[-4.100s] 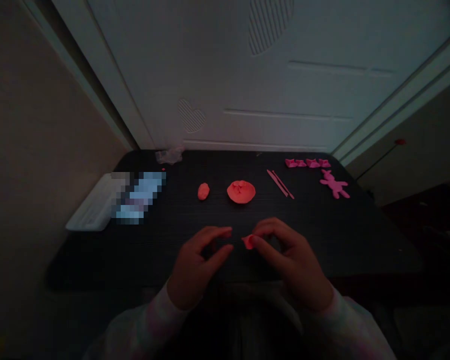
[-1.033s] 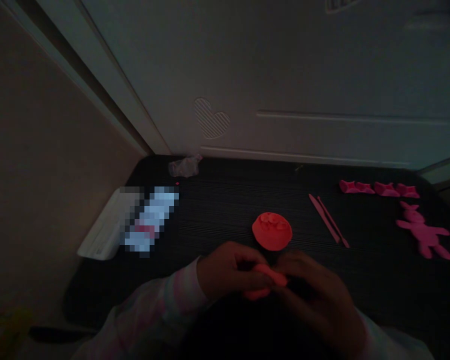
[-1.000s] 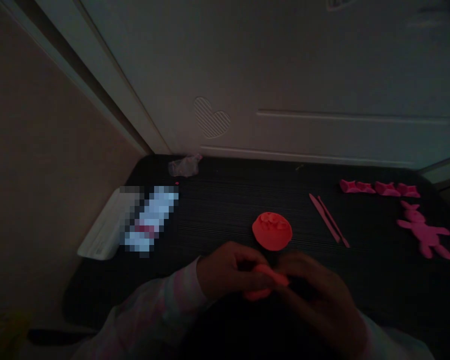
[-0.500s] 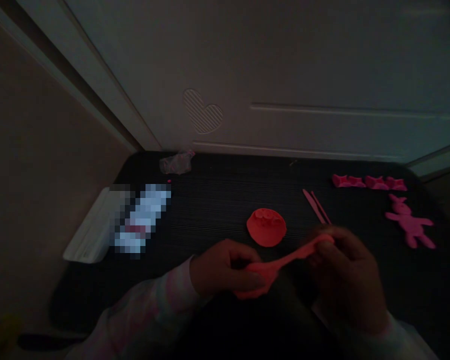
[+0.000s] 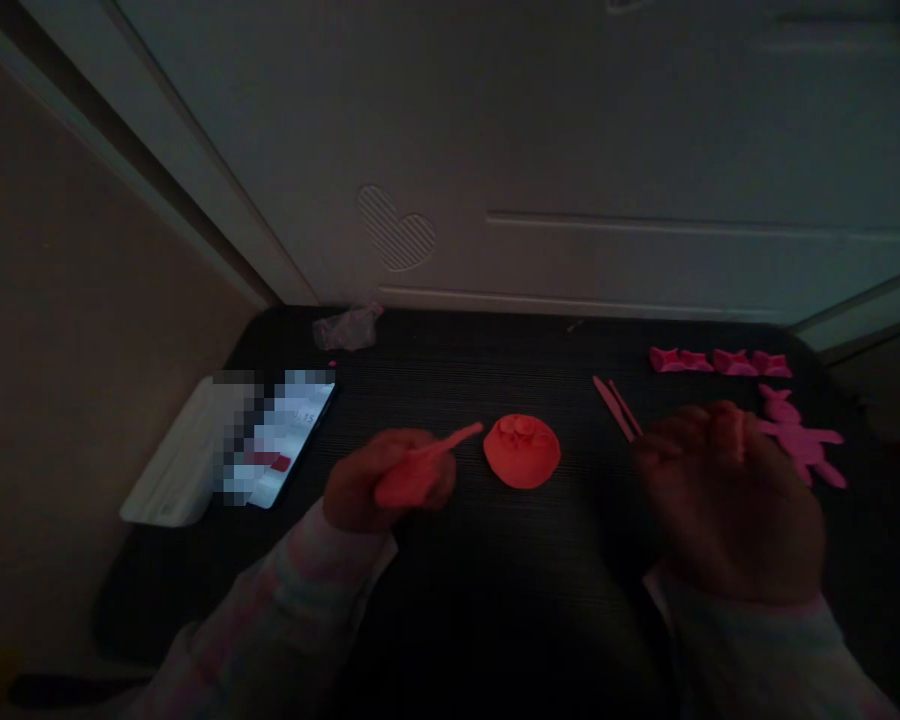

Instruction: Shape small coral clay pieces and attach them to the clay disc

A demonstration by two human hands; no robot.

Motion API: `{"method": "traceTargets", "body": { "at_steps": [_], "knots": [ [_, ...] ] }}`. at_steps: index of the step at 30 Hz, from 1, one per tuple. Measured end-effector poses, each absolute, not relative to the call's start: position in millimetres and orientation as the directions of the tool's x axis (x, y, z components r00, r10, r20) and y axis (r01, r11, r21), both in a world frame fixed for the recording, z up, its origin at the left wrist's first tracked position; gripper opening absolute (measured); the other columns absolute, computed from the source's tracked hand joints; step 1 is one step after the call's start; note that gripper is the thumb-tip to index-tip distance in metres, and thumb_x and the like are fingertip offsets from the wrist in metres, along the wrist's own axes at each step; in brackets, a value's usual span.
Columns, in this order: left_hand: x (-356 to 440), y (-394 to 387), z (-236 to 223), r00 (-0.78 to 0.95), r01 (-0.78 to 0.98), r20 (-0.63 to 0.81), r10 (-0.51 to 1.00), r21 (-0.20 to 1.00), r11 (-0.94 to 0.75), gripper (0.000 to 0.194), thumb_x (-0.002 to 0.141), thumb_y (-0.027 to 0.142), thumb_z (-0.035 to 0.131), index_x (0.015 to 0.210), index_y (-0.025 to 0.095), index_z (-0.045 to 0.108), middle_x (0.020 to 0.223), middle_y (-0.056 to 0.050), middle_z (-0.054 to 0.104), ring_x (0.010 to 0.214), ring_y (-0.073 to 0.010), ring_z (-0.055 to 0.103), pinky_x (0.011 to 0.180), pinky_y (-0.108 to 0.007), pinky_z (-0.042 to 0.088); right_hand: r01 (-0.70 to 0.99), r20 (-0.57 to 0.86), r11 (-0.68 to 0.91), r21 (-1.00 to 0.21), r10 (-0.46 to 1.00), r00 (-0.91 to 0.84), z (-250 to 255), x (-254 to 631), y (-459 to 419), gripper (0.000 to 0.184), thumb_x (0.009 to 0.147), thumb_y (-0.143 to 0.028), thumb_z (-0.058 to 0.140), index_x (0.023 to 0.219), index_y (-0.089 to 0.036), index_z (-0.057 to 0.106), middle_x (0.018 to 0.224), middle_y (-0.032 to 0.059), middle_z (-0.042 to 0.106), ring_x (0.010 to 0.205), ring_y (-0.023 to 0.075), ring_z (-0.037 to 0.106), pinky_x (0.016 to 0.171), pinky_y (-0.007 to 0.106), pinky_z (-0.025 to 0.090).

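Note:
My left hand (image 5: 352,490) grips a flattened lump of coral-pink modelling clay (image 5: 409,477), from which a thin tail points up to the right. My right hand (image 5: 735,500) is turned palm up with its fingers curled. A small piece of clay (image 5: 739,432) shows dimly at its fingertips. Between the hands, on the dark table, lies a round clay disc (image 5: 523,465) with several small clay bits along its upper part. Two slim pink modelling tools (image 5: 615,408) rest just left of my right fingers.
A pink rabbit-shaped figure (image 5: 802,437), partly behind my right hand, and a row of pink moulded pieces (image 5: 720,362) are at the right. At the left are a lit phone (image 5: 292,430), a pale flat packet (image 5: 172,460) and a crumpled clear bag (image 5: 347,328). A white panel (image 5: 570,150) rises behind the table.
The clay stretched between both hands has come apart. My left hand has moved left and up with the larger lump; my right hand has moved right and turned palm up.

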State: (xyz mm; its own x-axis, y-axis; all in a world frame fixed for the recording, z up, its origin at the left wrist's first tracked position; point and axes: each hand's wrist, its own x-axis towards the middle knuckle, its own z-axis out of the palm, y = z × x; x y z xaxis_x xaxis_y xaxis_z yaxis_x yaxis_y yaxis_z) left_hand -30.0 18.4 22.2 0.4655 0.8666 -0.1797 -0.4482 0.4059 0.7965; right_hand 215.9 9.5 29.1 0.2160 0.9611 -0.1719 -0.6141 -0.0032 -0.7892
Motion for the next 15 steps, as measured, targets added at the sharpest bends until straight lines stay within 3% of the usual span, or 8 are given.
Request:
{"method": "traceTargets", "body": {
  "at_steps": [3,6,9,12,15],
  "knots": [
    [-33,25,20,0.251,-0.367,-0.227,0.941,0.877,0.309,0.041,0.068,0.05,0.048,0.046,0.015,0.048,0.039,0.001,0.041,0.037,-0.0079,0.039,0.037,-0.022,0.027,-0.608,-0.253,-0.072,-0.791,0.943,0.217,31,212,7,0.02,0.08,-0.026,0.041,0.065,-0.025,0.055,0.073,-0.0013,0.057,0.065,0.0101,0.054,0.055,0.022,0.045],
    [-34,31,15,0.107,-0.242,-0.356,0.928,0.896,0.372,0.025,0.071,0.036,0.051,0.057,0.015,0.047,0.04,0.003,0.046,0.032,-0.0059,0.037,0.031,-0.017,0.019,-0.539,-0.284,-0.161,-0.827,0.947,0.153,29,202,2,0.011,0.077,-0.021,0.048,0.074,-0.029,0.056,0.075,-0.0037,0.061,0.051,0.0071,0.05,0.047,0.02,0.043],
    [-32,33,12,0.073,-0.265,-0.391,0.918,0.879,0.396,0.014,0.065,0.021,0.057,0.075,0.018,0.048,0.06,0.004,0.057,0.033,-0.0045,0.041,0.027,-0.013,0.018,-0.466,-0.255,-0.204,-0.861,0.966,0.048,24,192,-2,0.014,0.072,-0.017,0.056,0.077,-0.029,0.055,0.07,-0.0058,0.062,0.044,0.0043,0.045,0.043,0.017,0.04],
    [-28,33,13,0.091,-0.269,-0.397,0.913,0.873,0.406,0.038,0.06,0.013,0.06,0.096,0.021,0.05,0.089,-0.001,0.06,0.051,-0.0088,0.056,0.03,-0.014,0.033,-0.413,-0.233,-0.214,-0.885,0.972,-0.003,20,187,-4,0.011,0.069,-0.016,0.058,0.074,-0.026,0.059,0.073,-0.004,0.063,0.049,0.0046,0.049,0.048,0.018,0.043],
    [-25,32,14,0.099,-0.301,-0.432,0.896,0.846,0.441,0.031,0.058,0.01,0.058,0.089,0.015,0.057,0.094,-0.006,0.061,0.074,-0.0154,0.061,0.052,-0.023,0.05,-0.418,-0.232,-0.21,-0.884,0.973,0.002,21,187,-5,0.015,0.068,-0.014,0.056,0.075,-0.025,0.064,0.078,-0.0016,0.065,0.061,0.0077,0.056,0.058,0.021,0.048]
  ]
}}
